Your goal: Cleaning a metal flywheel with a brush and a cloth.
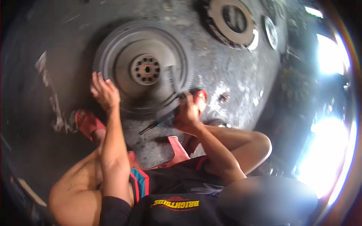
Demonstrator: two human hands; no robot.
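A large grey toothed flywheel (124,45), with a ring of holes in its centre hub (140,75), lies flat on the floor in front of me. My left hand (105,92) rests on its left rim, fingers extended. At the lower right rim, my right hand (188,111) is closed around something blurred; a streaky toothed shape (170,79) above it is too smeared to make out. A thin dark rod (149,129) shows below the flywheel, close by my right hand.
Red sandals (87,124) are on my feet. A pink plastic seat (177,148) is beneath me. A thick metal ring plate (241,30) and a smaller ring (271,32) lie at the back right. A small dark part (224,98) sits right of the flywheel. Bright glare fills the far right.
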